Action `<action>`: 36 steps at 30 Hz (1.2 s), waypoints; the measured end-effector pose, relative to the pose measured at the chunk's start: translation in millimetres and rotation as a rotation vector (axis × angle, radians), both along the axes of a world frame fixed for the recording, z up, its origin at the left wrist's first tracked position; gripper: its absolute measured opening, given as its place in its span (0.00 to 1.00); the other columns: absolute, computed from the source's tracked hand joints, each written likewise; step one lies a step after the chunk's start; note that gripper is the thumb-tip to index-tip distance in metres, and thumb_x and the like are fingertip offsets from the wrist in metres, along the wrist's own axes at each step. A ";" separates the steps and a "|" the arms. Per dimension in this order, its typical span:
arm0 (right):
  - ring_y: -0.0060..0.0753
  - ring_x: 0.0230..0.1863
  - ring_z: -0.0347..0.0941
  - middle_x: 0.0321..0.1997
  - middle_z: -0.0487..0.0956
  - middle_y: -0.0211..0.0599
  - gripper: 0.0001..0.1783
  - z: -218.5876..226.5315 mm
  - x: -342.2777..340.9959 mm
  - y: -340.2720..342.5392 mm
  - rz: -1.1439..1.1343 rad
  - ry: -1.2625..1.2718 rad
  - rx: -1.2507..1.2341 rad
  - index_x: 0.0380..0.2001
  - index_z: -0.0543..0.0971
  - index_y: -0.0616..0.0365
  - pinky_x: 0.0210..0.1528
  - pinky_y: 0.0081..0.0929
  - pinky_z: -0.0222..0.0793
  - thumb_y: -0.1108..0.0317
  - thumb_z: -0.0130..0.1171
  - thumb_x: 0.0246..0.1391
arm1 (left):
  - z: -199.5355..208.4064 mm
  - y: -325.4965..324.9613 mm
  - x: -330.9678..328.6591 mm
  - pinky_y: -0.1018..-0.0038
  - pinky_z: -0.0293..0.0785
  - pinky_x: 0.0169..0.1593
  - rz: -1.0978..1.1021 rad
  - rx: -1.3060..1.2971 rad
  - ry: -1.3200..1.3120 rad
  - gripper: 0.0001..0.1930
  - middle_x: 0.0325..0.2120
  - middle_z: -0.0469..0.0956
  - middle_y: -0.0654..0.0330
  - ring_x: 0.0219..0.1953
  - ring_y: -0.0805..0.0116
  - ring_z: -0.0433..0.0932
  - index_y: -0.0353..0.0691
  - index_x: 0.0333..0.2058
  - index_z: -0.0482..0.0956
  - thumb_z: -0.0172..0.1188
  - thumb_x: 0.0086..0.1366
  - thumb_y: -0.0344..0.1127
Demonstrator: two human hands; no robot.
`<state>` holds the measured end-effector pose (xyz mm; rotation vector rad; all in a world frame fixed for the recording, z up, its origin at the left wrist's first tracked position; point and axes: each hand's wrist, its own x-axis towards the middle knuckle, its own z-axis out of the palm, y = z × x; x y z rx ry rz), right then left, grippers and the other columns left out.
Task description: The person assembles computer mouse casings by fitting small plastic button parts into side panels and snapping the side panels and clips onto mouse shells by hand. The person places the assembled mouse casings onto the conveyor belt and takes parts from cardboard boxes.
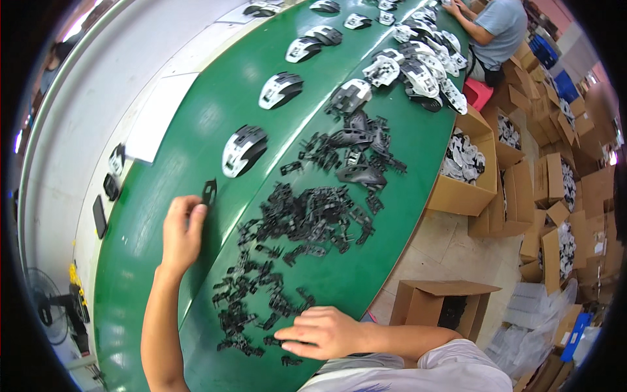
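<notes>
My left hand (183,232) is closed over the left part of the green table, pinching a flat black plastic piece (209,192) with an opening in it. Just beyond that piece lies a white-and-black computer mouse shell (245,151). My right hand (324,333) is low over the near edge, its fingertips around a small black plastic clip (272,340). Beside it spreads a loose scatter of similar black parts (238,317). A denser heap of black parts (307,212) lies farther up the table.
More mouse shells (281,90) stand in a row up the green table (153,215). White shells are piled (421,65) at the far right, near a seated person (499,32). Open cartons (467,166) line the floor on the right. A white sheet (160,117) lies along the left edge.
</notes>
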<state>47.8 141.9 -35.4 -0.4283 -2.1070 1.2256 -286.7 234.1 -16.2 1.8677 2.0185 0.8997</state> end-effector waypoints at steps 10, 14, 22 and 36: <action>0.35 0.27 0.74 0.26 0.75 0.32 0.13 -3.2 4.0 11.3 0.057 0.085 -0.089 0.47 0.84 0.57 0.32 0.33 0.72 0.65 0.67 0.62 | 76.0 104.8 97.9 0.66 0.77 0.44 -0.181 0.301 0.108 0.05 0.33 0.81 0.52 0.36 0.58 0.81 0.32 0.40 0.79 0.61 0.69 0.27; 0.35 0.26 0.75 0.25 0.75 0.31 0.14 -6.3 9.5 14.7 0.009 0.153 -0.231 0.47 0.85 0.57 0.32 0.33 0.73 0.66 0.69 0.59 | 62.6 83.9 58.5 0.69 0.76 0.47 -0.253 0.051 0.035 0.07 0.34 0.82 0.55 0.38 0.63 0.80 0.33 0.42 0.81 0.62 0.70 0.31; 0.37 0.27 0.74 0.26 0.75 0.33 0.15 -10.3 10.5 14.6 0.125 0.177 -0.170 0.50 0.84 0.57 0.32 0.35 0.72 0.64 0.66 0.62 | 35.4 17.9 39.2 0.66 0.78 0.45 -0.242 -0.144 0.313 0.11 0.33 0.83 0.54 0.36 0.56 0.82 0.34 0.45 0.79 0.66 0.68 0.33; 0.30 0.22 0.78 0.23 0.78 0.31 0.25 -12.8 12.4 7.4 0.125 0.178 -0.290 0.39 0.77 0.54 0.25 0.27 0.73 0.51 0.79 0.50 | 30.9 179.6 208.6 0.58 0.76 0.47 -0.409 0.304 0.411 0.14 0.34 0.80 0.54 0.42 0.50 0.79 0.40 0.44 0.81 0.67 0.65 0.41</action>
